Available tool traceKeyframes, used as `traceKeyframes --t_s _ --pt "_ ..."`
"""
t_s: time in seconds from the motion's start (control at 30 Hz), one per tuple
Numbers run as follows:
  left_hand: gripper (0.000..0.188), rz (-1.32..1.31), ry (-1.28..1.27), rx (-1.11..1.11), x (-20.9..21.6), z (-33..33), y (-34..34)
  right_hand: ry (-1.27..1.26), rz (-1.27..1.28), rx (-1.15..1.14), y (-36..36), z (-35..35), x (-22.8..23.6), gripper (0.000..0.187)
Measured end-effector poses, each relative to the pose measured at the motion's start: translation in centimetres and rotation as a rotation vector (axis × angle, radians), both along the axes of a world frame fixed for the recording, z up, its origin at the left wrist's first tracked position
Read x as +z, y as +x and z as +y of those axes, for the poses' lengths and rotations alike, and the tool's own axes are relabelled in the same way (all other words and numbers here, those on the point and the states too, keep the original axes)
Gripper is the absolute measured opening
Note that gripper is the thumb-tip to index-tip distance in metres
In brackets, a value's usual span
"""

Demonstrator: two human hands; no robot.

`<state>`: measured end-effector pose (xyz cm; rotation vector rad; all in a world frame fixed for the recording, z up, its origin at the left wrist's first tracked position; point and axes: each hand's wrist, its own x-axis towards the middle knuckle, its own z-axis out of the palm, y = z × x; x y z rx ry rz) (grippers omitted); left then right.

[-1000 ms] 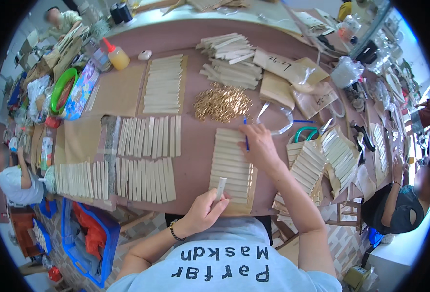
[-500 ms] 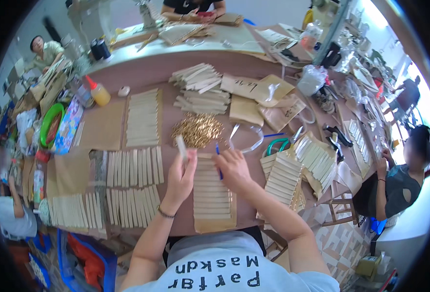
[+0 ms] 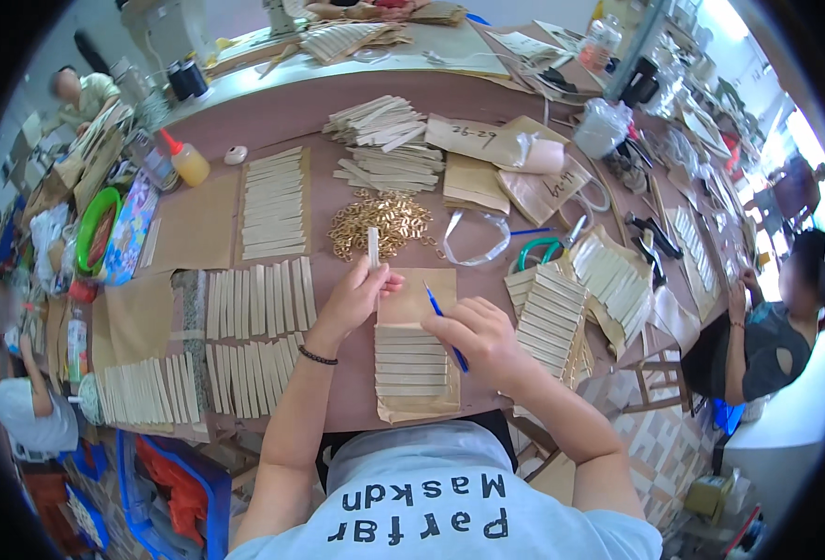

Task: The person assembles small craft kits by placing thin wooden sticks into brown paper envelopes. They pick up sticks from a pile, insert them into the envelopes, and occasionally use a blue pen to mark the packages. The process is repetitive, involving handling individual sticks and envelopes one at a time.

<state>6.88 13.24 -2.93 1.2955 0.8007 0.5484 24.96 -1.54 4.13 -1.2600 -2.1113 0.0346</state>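
Note:
My left hand (image 3: 349, 301) is closed around a narrow pale strip (image 3: 372, 245), which stands up out of the fingers just in front of a heap of small gold metal rings or buckles (image 3: 384, 217). In my right hand (image 3: 480, 338) is a slim blue pen-like tool (image 3: 435, 301), its thin tip pointing away from me. Between and below the hands lies a brown paper card (image 3: 428, 294), with several pale strips (image 3: 412, 362) in parallel rows on its near part. Whether a gold piece is on the held strip cannot be made out.
More strip rows (image 3: 259, 297) lie to the left, with stacked strips (image 3: 389, 168) beyond the heap. At right are strip-covered cards (image 3: 550, 313), green-handled scissors (image 3: 538, 252) and black-handled pliers (image 3: 657, 235). A glue bottle (image 3: 188, 163) stands far left. Another person (image 3: 767, 322) sits at right.
My right hand has moved right and nearer to me with the blue tool, uncovering the card's bare far part. My left hand still holds the strip, now more upright and slightly right.

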Motion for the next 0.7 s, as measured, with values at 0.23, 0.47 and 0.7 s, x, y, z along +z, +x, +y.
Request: traceKeyframes --t_s 0.23,0.47,0.7 --pt "0.028 0.083 0.218 -0.029 -1.2 -0.6 0.0 0.11 0.208 0.05 2.4 -7.5 10.3 0.025" --pt "0.027 0.332 0.279 -0.082 2.7 -5.4 0.7 -0.425 0.532 -0.392 12.4 -7.3 8.4 0.021" --pt "0.025 -0.008 0.41 -0.261 0.7 -13.9 4.6 -0.57 0.307 -0.566 20.0 -4.2 -2.1 0.04"
